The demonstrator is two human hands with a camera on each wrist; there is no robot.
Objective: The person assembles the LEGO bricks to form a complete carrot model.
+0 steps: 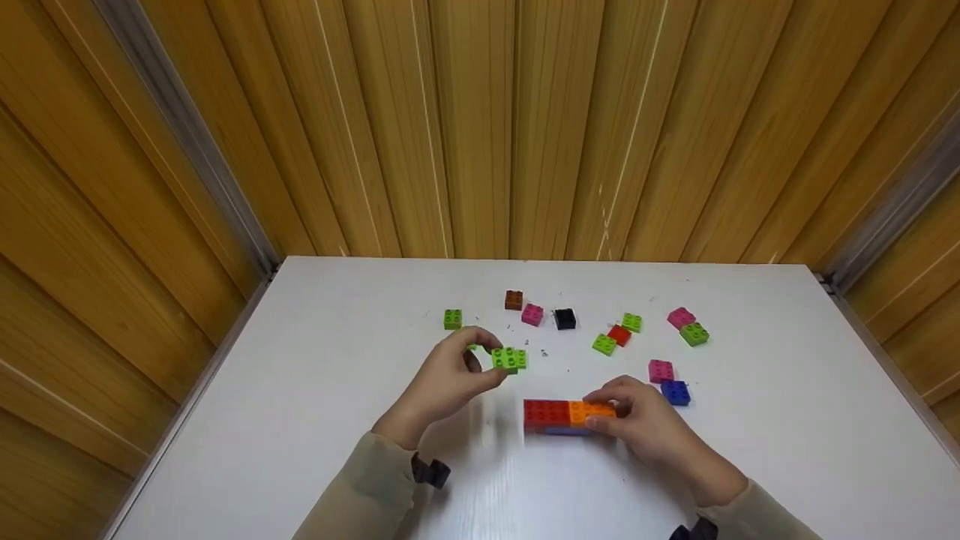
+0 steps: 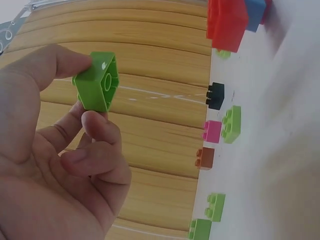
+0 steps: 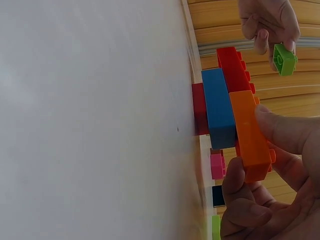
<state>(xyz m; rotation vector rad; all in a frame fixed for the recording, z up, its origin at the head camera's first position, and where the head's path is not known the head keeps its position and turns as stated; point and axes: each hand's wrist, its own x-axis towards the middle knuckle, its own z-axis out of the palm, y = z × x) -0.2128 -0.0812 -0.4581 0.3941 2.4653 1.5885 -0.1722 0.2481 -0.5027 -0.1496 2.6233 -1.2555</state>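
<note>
Between thumb and fingertips, my left hand (image 1: 448, 381) pinches a lime green brick (image 2: 96, 82) above the table. Its hollow underside shows in the left wrist view. My right hand (image 1: 649, 424) holds the right end of an orange brick (image 3: 250, 135), thumb on one side and fingers on the other. That orange brick and a long red brick (image 1: 546, 413) lie end to end as the top layer of a stack. Under them is a blue brick (image 3: 219, 110), with another red brick (image 3: 199, 109) at the bottom.
Behind the hands lie loose bricks: brown (image 1: 514, 300), pink (image 1: 532, 314), black (image 1: 565, 319), red (image 1: 619, 334) and several green ones (image 1: 453, 319). A pink brick (image 1: 661, 370) and a dark blue brick (image 1: 676, 392) sit beyond the right hand. Wood-look panels (image 1: 472, 127) border the white table (image 1: 315, 360).
</note>
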